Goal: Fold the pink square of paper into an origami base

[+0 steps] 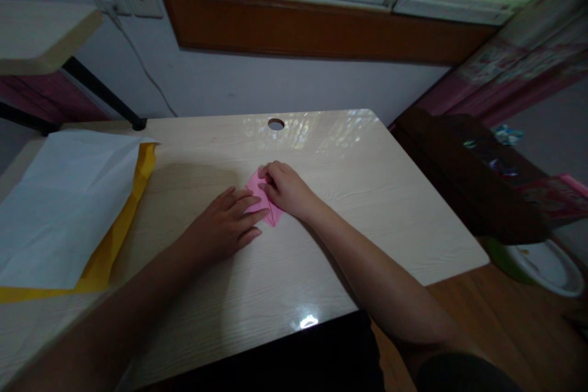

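Pink folded paper (263,200) lies flat near the middle of the pale wooden desk (367,196), and I see both hands pressing on it. My left hand (225,223) lies flat with its fingertips on the paper's near edge; my right hand (285,187) rests curled over the far corner. Neither pinches it. White sheets (64,208) over yellow paper (114,239) lie well apart, left.
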`<act>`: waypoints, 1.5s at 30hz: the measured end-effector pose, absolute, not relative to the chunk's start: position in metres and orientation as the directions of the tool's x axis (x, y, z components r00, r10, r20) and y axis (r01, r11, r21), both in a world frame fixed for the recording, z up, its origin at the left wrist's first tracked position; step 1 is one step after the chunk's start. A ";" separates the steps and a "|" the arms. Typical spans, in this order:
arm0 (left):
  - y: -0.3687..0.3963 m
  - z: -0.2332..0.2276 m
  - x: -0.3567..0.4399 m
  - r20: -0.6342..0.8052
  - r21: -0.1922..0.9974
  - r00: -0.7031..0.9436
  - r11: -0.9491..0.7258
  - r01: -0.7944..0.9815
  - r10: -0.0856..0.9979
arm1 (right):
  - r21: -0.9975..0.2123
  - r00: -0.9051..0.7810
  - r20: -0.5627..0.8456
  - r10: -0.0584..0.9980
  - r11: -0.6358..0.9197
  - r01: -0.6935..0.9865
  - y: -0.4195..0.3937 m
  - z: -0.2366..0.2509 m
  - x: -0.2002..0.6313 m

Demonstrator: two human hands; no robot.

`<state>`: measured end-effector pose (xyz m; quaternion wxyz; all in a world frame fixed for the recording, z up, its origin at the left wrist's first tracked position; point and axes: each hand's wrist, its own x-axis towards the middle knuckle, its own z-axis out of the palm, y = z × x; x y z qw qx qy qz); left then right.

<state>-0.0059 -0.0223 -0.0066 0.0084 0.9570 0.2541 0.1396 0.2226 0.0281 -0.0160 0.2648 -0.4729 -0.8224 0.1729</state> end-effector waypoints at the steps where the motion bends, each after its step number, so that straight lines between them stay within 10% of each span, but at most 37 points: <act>1: -0.023 -0.006 -0.005 0.270 0.079 0.844 -0.884 0.460 0.464 | -0.534 -0.412 0.271 0.870 0.492 0.688 0.028 -0.016 0.223; 45: -0.028 -0.003 0.000 0.212 0.168 0.895 -0.916 0.363 0.393 | -0.492 -0.439 0.246 0.864 0.502 0.711 0.029 -0.013 0.223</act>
